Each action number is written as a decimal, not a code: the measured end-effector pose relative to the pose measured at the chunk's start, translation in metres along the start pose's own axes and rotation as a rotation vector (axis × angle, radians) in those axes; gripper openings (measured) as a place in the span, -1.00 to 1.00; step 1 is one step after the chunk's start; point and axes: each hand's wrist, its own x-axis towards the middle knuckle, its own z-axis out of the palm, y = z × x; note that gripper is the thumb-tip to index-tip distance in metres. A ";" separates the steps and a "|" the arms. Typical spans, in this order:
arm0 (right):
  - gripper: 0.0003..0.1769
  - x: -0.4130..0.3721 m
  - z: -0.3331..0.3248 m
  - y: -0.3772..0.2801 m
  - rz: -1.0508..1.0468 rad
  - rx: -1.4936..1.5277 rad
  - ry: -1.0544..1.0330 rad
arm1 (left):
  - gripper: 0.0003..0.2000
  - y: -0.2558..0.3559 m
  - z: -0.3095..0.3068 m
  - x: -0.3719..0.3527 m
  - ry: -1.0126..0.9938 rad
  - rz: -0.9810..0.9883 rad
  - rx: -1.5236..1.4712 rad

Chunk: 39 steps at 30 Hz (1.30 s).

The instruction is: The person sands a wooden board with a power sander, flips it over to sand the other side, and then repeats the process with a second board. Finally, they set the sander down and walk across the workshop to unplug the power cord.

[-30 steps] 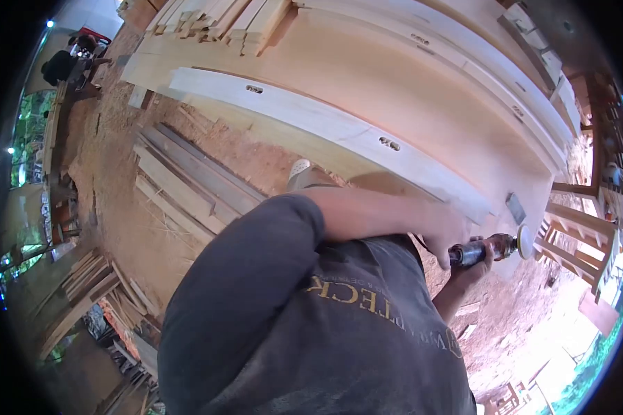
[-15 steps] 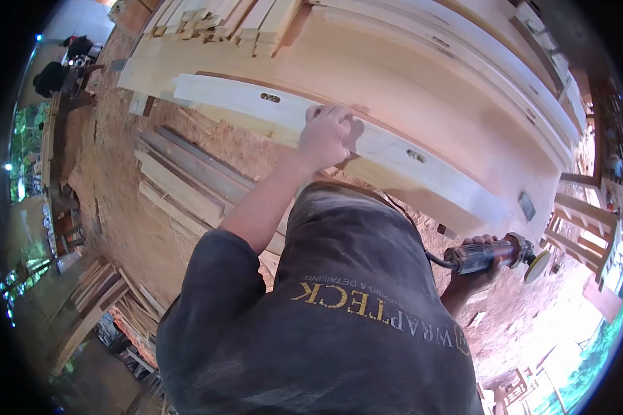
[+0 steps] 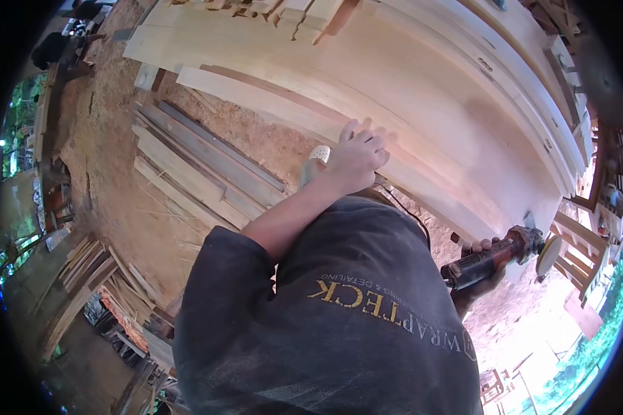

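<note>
My left hand [image 3: 356, 158] grips a long pale wooden board [image 3: 256, 100], its fingers curled over the board's near side. The board lies along the near edge of a wide wooden worktop [image 3: 408, 90], with a plain face up and no slots showing. Low at the right, my right hand [image 3: 490, 282] is wrapped around the body of an angle grinder [image 3: 488, 263]. A round yellowish disc [image 3: 549, 255] is fitted to the grinder's head, which points right, away from the board. A dark cord [image 3: 410, 211] runs beside my shirt.
Cut wood pieces [image 3: 301, 15] lie on the far side of the worktop. Slotted boards [image 3: 488, 66] rest along its far right. Planks [image 3: 194, 166] lie on the dirt floor at the left, near a white perforated shoe [image 3: 320, 153]. A wooden frame [image 3: 578, 252] stands at the right.
The board has been turned, so its slotted face no longer shows. My left hand has shifted right along it. The grinder has moved slightly, and a white shoe has come into view.
</note>
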 end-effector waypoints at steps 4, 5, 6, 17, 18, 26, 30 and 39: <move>-0.27 0.002 0.013 0.005 0.048 0.043 -0.108 | -0.92 -0.011 0.010 0.002 0.109 0.041 -0.048; -0.27 0.001 0.016 0.005 0.042 0.041 -0.108 | -0.91 -0.015 0.011 0.003 0.140 0.044 -0.030; -0.28 0.000 0.022 0.007 0.048 0.044 -0.127 | -0.90 -0.020 0.009 0.005 0.170 0.048 -0.010; -0.28 -0.018 0.015 0.021 -0.012 0.550 -0.146 | -0.52 -0.120 -0.058 0.017 -0.067 0.087 0.013; -0.31 -0.022 0.011 0.015 0.027 0.452 -0.012 | -0.52 -0.120 -0.058 0.018 -0.072 0.104 -0.032; -0.49 -0.054 0.064 0.053 -0.391 0.096 0.434 | -0.56 -0.011 -0.074 0.028 -0.373 0.133 -0.878; -0.52 -0.052 0.077 0.065 -0.327 0.034 0.586 | -0.54 0.048 -0.031 0.029 -0.891 0.197 -1.010; -0.49 -0.040 0.051 0.077 -0.341 0.108 0.577 | -0.82 0.085 -0.007 0.011 -1.180 -0.017 -1.212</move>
